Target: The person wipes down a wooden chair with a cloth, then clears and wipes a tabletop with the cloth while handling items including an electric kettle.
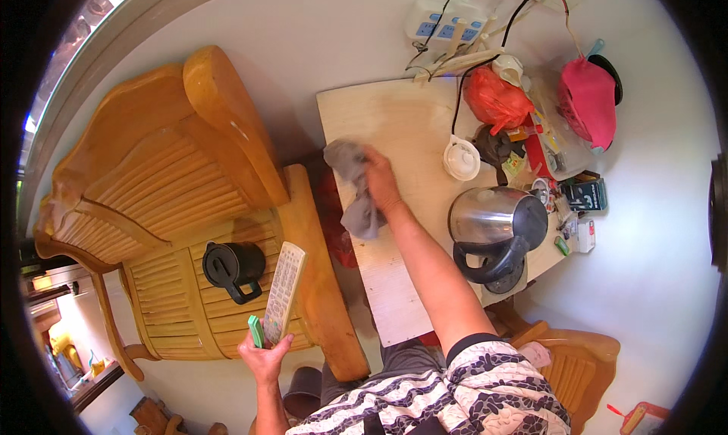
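Observation:
My right hand [382, 176] grips a crumpled grey cloth [355, 187], slightly blurred, at the left edge of a pale wooden table [398, 275]. Part of the cloth hangs over that edge. Low on the left, my left hand [264, 355] holds a white remote control [284, 290] together with a small green object [256, 331] whose kind I cannot make out. Behind the remote, a black lidded mug [233, 267] stands on the slatted seat of a wooden bench [170, 298].
On the table's right side are a steel electric kettle [483, 216], a white round-lidded device [461, 158] with a black cord, a red plastic bag [495, 99] and small boxes [586, 195]. A power strip [446, 25] hangs on the wall. A wooden chair [580, 367] stands lower right.

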Motion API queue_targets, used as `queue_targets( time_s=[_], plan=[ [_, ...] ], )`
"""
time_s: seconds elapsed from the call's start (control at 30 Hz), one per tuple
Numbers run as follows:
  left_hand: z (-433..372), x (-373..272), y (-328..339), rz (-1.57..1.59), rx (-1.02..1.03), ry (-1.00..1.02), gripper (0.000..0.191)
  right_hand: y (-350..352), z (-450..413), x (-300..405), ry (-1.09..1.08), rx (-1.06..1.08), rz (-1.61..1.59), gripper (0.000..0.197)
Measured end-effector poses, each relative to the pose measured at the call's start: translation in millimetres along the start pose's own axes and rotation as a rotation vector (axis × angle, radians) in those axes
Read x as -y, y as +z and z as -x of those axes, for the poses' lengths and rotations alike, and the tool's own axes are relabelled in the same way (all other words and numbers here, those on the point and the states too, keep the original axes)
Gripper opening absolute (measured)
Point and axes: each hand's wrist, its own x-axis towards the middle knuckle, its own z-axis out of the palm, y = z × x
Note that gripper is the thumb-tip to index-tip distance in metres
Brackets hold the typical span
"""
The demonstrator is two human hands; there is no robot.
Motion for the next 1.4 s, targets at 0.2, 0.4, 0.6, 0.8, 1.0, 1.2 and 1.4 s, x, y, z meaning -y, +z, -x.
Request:
queue_targets(
  time_s=[0.2, 0.4, 0.6, 0.8, 1.0, 1.2, 1.4],
  plan=[
    [-0.8, -0.3, 8.4, 0.095, -0.003, -0.018, 0.042, -66.9, -63.4, 15.2, -0.331, -0.580, 0.122, 0.036],
    [-4.1, -2.2, 19.6, 0.156, -0.035, -0.103, 0.045, -115.9, -125.1, 10.6, -0.394, -0.882, 1.233, 0.023],
    [-12.9, 3.9, 32.8, 0.170, -0.028, -0.151, 0.048, -169.7, -171.7, 14.4, -0.202, -0.833, 1.424, 0.024],
    [-13.5, 3.0, 41.2, 0.262, -0.066, -0.206, 0.049, -181.6, -201.4, 22.9, -0.003, -0.967, 1.434, 0.035],
    [-10.4, -2.5, 38.9, 0.191, -0.031, -0.264, 0.049, -145.9, -181.4, 26.4, 0.057, -1.006, 1.402, 0.040],
    [-6.7, 3.1, 24.4, 0.004, 0.011, -0.085, 0.047, -24.8, -124.7, -13.7, -0.472, -0.870, 1.372, 0.038],
    [1.0, 9.5, 0.6, -0.084, 0.013, -0.038, 0.047, 53.6, -53.6, -30.2, -0.704, -0.457, 0.996, 0.037]
  ],
)
